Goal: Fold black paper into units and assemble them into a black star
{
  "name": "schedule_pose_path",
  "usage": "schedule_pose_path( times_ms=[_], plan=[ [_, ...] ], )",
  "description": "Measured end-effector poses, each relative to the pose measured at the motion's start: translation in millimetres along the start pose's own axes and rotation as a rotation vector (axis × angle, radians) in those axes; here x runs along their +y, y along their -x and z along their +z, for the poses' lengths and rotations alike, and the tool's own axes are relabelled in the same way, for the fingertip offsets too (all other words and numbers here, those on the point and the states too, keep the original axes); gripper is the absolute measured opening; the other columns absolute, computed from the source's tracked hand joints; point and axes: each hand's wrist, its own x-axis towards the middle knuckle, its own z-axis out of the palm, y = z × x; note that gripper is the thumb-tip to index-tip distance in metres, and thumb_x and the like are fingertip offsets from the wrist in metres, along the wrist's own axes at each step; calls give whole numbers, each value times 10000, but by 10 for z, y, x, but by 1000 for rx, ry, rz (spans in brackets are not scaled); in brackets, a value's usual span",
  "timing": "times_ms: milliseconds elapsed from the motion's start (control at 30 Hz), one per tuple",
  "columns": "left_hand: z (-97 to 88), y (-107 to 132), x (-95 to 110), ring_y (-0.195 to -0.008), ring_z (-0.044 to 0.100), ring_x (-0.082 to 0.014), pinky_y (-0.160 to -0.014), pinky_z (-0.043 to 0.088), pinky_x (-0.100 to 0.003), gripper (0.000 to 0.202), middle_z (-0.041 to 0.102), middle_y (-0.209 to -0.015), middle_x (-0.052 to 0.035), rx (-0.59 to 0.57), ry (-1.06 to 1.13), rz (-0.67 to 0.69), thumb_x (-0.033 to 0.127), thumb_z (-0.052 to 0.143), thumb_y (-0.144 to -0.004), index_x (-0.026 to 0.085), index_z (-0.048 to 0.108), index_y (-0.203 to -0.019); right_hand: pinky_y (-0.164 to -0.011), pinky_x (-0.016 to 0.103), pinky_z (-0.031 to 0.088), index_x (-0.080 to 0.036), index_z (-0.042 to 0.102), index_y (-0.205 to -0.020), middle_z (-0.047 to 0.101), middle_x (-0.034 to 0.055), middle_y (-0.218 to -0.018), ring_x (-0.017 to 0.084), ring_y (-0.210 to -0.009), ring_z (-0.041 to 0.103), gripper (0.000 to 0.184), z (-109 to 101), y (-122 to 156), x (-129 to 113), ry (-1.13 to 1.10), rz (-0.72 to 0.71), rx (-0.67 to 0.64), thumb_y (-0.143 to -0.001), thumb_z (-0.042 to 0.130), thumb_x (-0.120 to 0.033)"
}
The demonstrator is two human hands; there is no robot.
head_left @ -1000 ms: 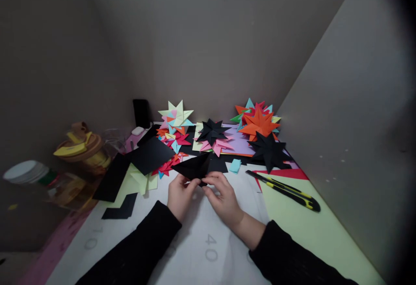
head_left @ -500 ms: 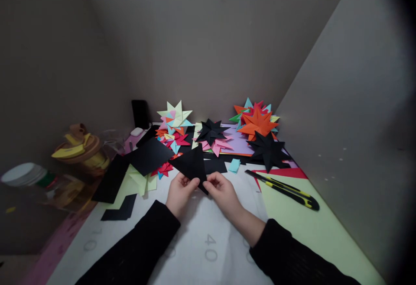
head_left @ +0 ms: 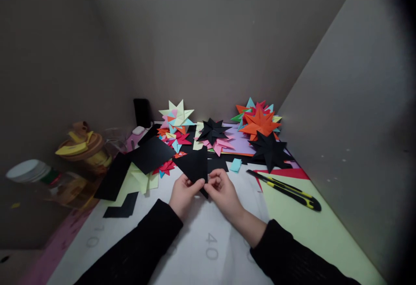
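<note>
A piece of black paper, folded to a pointed shape, is raised over the middle of the desk. My left hand grips its lower part, thumb on the near face and fingers curled behind. On the paper's right edge, close to the left thumb, the thumb and forefinger of my right hand pinch together. Just behind lies a flat black paper piece, with a small light-blue folded paper to its right.
Folded paper stars, among them an orange star and a black star, line the back. A utility knife lies on pale yellow paper at right. Black paper sheets, a lidded jar and a phone are at left.
My left thumb has shifted slightly right along the paper's lower edge, and the paper has turned a little. The view has moved slightly, with everything else in place.
</note>
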Motion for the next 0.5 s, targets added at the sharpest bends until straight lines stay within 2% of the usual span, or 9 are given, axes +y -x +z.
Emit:
schedule_pose_path(
  times_ms=[267,500],
  plan=[
    [22,27,35,-707,638,-168,-650,482,-251,280,709,-813,-63,-10,-154,23,222,757,-631,111,634,-857,-623,247,413,-235,425,-932,523,-52,-704,116,-650,512,272,-13,-32,11,-89,-67,85,-733,605,-191],
    [23,31,20,-719,643,-177,-666,486,-261,287,713,-827,-64,-43,-182,21,201,748,-619,116,627,-865,-576,241,392,-247,388,-915,504,-61,-695,114,-613,501,265,-24,-39,0,-118,-54,102,-749,590,-209]
  ],
)
